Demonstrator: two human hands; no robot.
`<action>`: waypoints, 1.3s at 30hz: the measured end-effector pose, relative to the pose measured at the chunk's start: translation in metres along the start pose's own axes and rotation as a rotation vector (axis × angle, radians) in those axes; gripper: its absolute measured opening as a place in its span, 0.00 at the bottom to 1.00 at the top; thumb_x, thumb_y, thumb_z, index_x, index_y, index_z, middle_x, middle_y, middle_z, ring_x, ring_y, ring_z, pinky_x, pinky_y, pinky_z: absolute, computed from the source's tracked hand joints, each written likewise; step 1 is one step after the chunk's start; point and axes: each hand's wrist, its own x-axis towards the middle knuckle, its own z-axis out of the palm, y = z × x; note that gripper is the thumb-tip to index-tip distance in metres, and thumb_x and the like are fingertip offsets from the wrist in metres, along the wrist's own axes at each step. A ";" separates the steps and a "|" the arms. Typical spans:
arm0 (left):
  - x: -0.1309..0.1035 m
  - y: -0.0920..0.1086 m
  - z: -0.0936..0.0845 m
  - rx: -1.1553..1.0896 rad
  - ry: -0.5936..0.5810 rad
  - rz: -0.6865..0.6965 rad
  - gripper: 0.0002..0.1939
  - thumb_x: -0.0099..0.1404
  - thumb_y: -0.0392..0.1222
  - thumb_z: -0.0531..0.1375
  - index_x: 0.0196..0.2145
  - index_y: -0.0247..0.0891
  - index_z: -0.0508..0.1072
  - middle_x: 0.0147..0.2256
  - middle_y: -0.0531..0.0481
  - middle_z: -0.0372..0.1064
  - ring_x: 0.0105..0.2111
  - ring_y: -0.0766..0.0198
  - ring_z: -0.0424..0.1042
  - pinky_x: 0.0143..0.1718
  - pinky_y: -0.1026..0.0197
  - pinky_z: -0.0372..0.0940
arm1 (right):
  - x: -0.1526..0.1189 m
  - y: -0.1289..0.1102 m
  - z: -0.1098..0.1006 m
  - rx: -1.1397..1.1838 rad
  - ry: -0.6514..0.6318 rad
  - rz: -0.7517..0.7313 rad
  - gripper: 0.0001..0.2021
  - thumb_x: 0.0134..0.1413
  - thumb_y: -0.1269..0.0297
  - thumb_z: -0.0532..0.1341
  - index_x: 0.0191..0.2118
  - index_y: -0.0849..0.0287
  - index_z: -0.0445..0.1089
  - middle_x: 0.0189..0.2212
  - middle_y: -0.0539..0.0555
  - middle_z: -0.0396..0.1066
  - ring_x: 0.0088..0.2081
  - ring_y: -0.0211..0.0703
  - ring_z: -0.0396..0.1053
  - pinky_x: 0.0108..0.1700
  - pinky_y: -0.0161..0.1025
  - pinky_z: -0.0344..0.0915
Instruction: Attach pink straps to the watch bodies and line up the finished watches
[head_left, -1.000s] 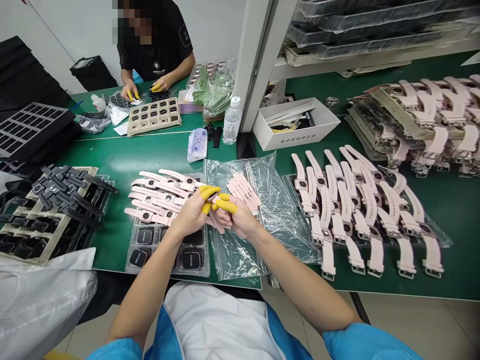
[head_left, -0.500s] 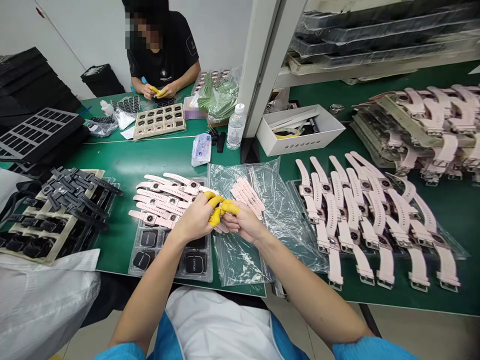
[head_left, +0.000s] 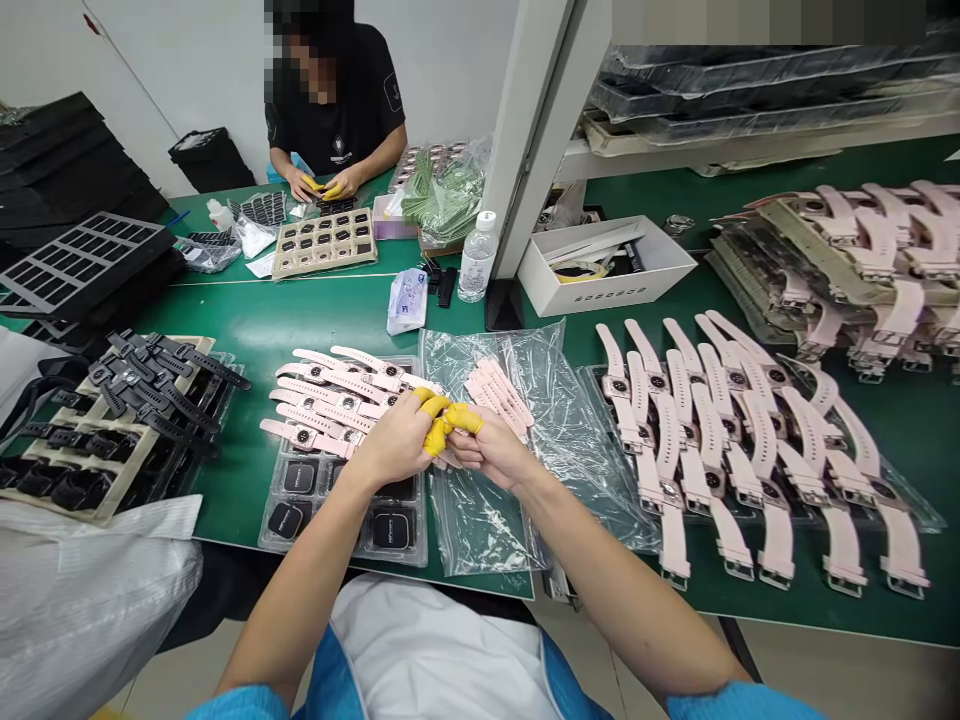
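Note:
My left hand (head_left: 401, 435) and my right hand (head_left: 491, 440), with yellow finger cots on the fingertips, meet in a close pinch over the right edge of a clear tray (head_left: 341, 545). Between and under the fingers is a pink watch strap (head_left: 450, 459), mostly hidden by them. Left of my hands, several watches with pink straps (head_left: 330, 405) lie across the tray. Square black pieces (head_left: 391, 529) sit in the tray's front pockets. Just right of my fingers, loose pink strap pieces (head_left: 499, 393) rest on a clear plastic bag (head_left: 555, 450).
Rows of pink-strapped watches (head_left: 720, 430) lie on the right, with stacked trays of more (head_left: 862, 260) behind. Black watches (head_left: 150, 385) fill a tray at left. A bottle (head_left: 477, 260) and white box (head_left: 607, 275) stand by the post. A co-worker (head_left: 334, 110) sits across the table.
The view has shifted slightly, so everything sits a little lower and to the right. My hands stay pinched together in the same place above the tray edge.

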 end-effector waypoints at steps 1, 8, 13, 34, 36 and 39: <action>0.000 0.000 -0.001 -0.053 0.013 0.002 0.20 0.72 0.37 0.53 0.60 0.36 0.70 0.50 0.38 0.70 0.50 0.50 0.71 0.55 0.46 0.72 | 0.000 0.000 0.000 -0.007 -0.003 -0.008 0.19 0.54 0.50 0.69 0.29 0.54 0.60 0.13 0.38 0.48 0.16 0.29 0.39 0.16 0.28 0.42; 0.000 0.011 -0.013 -0.240 0.102 -0.018 0.25 0.75 0.40 0.55 0.67 0.41 0.64 0.54 0.38 0.72 0.52 0.51 0.75 0.54 0.48 0.73 | -0.007 -0.007 -0.006 -0.299 0.010 -0.254 0.22 0.59 0.39 0.66 0.36 0.54 0.65 0.17 0.42 0.58 0.18 0.35 0.52 0.22 0.35 0.52; -0.013 0.001 -0.051 -0.075 0.096 -0.157 0.24 0.71 0.36 0.57 0.64 0.42 0.69 0.50 0.41 0.77 0.46 0.51 0.77 0.49 0.50 0.74 | -0.012 -0.024 -0.023 -0.889 0.023 -0.408 0.18 0.66 0.45 0.61 0.34 0.56 0.70 0.25 0.48 0.64 0.27 0.40 0.60 0.31 0.38 0.55; -0.109 -0.007 -0.056 0.482 0.046 -0.147 0.11 0.76 0.39 0.53 0.42 0.38 0.77 0.48 0.37 0.73 0.48 0.47 0.68 0.50 0.44 0.67 | -0.024 -0.024 -0.009 -1.216 -0.327 -0.359 0.09 0.65 0.57 0.63 0.38 0.54 0.76 0.31 0.52 0.76 0.29 0.43 0.67 0.32 0.39 0.55; -0.118 0.000 -0.058 0.541 0.051 -0.183 0.11 0.76 0.39 0.53 0.41 0.38 0.76 0.46 0.37 0.73 0.45 0.47 0.69 0.46 0.46 0.67 | -0.020 -0.030 -0.020 -1.289 -0.027 -0.365 0.10 0.67 0.57 0.61 0.40 0.55 0.76 0.36 0.56 0.77 0.34 0.47 0.70 0.35 0.41 0.58; -0.130 0.012 -0.059 0.608 -0.078 -0.223 0.10 0.74 0.37 0.55 0.47 0.38 0.76 0.46 0.38 0.74 0.45 0.47 0.70 0.42 0.48 0.66 | -0.010 -0.031 -0.037 -1.505 0.397 -0.287 0.09 0.68 0.62 0.59 0.45 0.58 0.75 0.44 0.62 0.75 0.41 0.54 0.71 0.37 0.44 0.60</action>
